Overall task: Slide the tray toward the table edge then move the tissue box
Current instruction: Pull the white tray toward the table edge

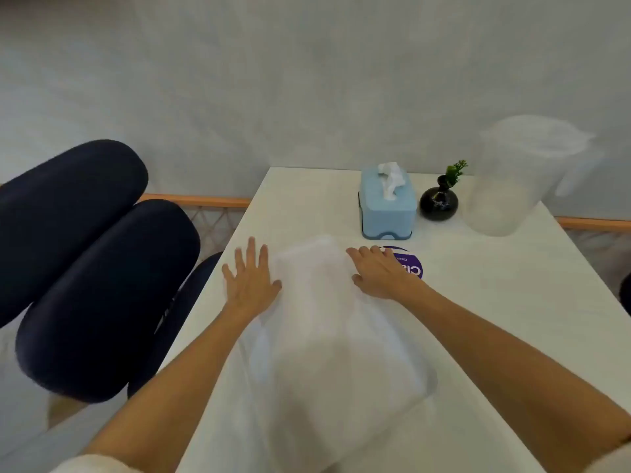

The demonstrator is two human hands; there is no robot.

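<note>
A pale, see-through plastic tray (pixel 334 336) lies lengthwise on the white table (pixel 512 319) in front of me, blurred. My left hand (pixel 251 278) rests flat at the tray's far left corner, fingers spread, thumb against its side. My right hand (pixel 379 271) lies on the tray's far right corner with fingers curved over the rim. A light blue tissue box (pixel 387 203) with a white tissue sticking out stands behind the tray, apart from both hands.
A small black vase with a green sprig (pixel 439 199) stands right of the tissue box. A clear plastic jug (pixel 522 175) is at the back right. A purple round sticker (pixel 409 264) shows under my right hand. Dark blue chair cushions (pixel 102 268) sit left of the table.
</note>
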